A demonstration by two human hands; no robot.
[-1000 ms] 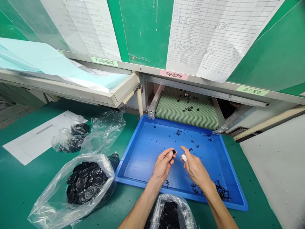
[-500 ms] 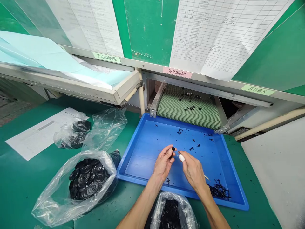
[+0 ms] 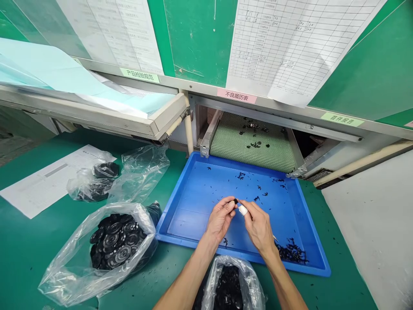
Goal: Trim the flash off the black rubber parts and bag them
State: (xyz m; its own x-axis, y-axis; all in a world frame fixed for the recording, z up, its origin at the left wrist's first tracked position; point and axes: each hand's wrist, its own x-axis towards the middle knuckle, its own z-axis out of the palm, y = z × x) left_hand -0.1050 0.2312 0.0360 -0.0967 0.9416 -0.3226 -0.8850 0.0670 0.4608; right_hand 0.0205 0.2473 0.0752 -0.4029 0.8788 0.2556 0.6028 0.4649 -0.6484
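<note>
Over the blue tray (image 3: 180,254), my left hand (image 3: 219,220) pinches a small round black part (image 3: 235,201) between thumb and fingertips. My right hand (image 3: 260,226), its thumb wrapped in white tape (image 3: 243,210), is closed around a thin tool (image 3: 274,238). The pale rear end of this tool sticks out behind the hand, and its tip meets or nearly meets the black part. Fingers cover most of the tool, so its exact kind is unclear. Small black scraps (image 3: 292,252) lie heaped in the tray's near right corner.
An open plastic bag (image 3: 61,275) of black ringed discs (image 3: 112,241) stands left of the tray. Another bag (image 3: 253,284) with black pieces sits below my forearms. Behind the tray, a green conveyor belt (image 3: 232,144) carries black parts. Paper (image 3: 35,189) and a smaller bag (image 3: 93,189) lie left.
My right hand has come slightly nearer my left, bringing the tool's tip up to the black part. The whole view has shifted a little.
</note>
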